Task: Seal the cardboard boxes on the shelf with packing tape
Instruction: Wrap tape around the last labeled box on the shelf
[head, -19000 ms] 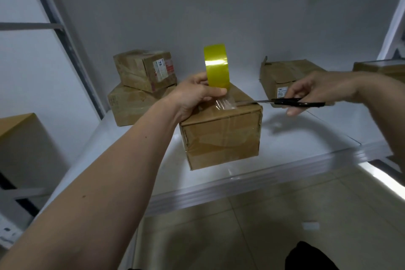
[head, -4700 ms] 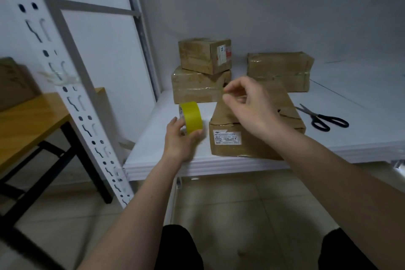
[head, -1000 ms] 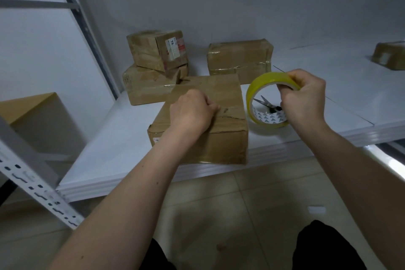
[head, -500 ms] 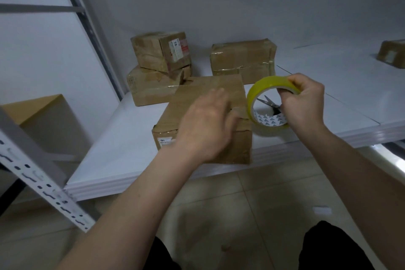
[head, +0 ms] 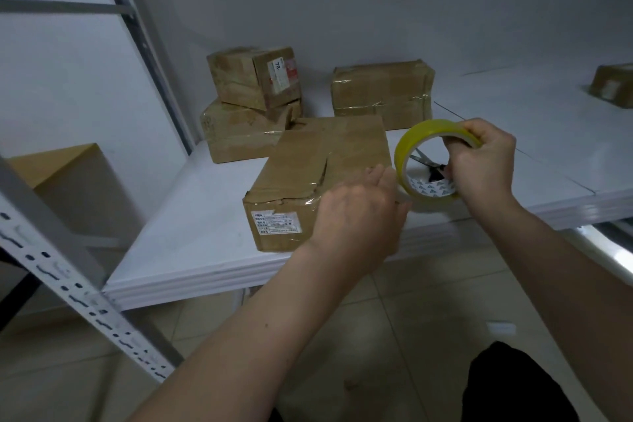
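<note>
Yellow tape roll [head: 406, 151] sits upright in your right hand [head: 483, 164], fingers curled through its core and over the rim. Your left hand [head: 359, 212], at 9 o'clock of the roll, reaches its fingertips to the roll's near edge; whether they pinch the tape end is unclear. Box [head: 308, 178] lies on the shelf [head: 191, 233] at the roll's 9 o'clock.

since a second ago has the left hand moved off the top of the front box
Yes. The left hand has left the front box top and now sits at the box's near right corner, reaching toward the tape roll.
</note>
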`<state>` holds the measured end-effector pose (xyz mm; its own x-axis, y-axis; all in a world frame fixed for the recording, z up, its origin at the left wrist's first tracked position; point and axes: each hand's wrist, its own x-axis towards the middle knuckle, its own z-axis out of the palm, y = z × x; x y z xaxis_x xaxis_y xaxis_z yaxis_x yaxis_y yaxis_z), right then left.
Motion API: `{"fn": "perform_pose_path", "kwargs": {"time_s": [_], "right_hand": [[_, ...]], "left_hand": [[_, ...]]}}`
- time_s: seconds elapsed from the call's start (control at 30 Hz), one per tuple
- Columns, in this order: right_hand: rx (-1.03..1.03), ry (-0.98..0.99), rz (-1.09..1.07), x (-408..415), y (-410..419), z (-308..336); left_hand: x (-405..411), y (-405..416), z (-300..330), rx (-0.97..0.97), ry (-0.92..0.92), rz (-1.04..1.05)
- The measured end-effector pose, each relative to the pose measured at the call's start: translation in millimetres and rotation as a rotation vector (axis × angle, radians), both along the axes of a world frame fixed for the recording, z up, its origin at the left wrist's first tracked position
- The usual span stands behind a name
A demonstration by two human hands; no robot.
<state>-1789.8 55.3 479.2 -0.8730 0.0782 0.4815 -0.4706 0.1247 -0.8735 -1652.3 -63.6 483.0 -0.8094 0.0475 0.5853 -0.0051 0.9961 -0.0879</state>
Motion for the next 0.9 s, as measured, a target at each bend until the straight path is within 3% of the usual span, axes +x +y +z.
{"fn": "perform_pose_path", "kwargs": {"time_s": [0.2,0.3,0.4,0.47,0.67,0.8,0.9], "right_hand": [[0.034,0.025,0.013,2.2,1.5,0.9],[0.044,0.044,0.009,4.5,3.5,-1.5],[0.04,0.037,0.006,6.0,3.4,-1.7],[0.029,0.019,0.001,6.1,2.9,-2.7],[-0.006,-0.006,0.014,6.6,6.7,-2.8],[0.003,0.005,0.015,7.6,4.5,-1.7],[-0.02,-0.01,0.02,8.5,3.7,-4.1]], "left_hand": [[2.4,-4.3,6.6,-0.114,-0.255,0.321],[1.9,-3.3,5.6,-0.097,-0.209,0.281],[-0.3,-1.5,-0.1,0.052,-0.061,0.021],[-1.9,-0.1,-4.9,0.098,0.033,-0.044],[-10.0,3.1,-16.4,0.095,0.148,-0.072],[-13.4,6.8,-10.5,0.043,-0.146,0.139],[-17.4,7.1,-15.4,0.053,0.058,0.156]]}}
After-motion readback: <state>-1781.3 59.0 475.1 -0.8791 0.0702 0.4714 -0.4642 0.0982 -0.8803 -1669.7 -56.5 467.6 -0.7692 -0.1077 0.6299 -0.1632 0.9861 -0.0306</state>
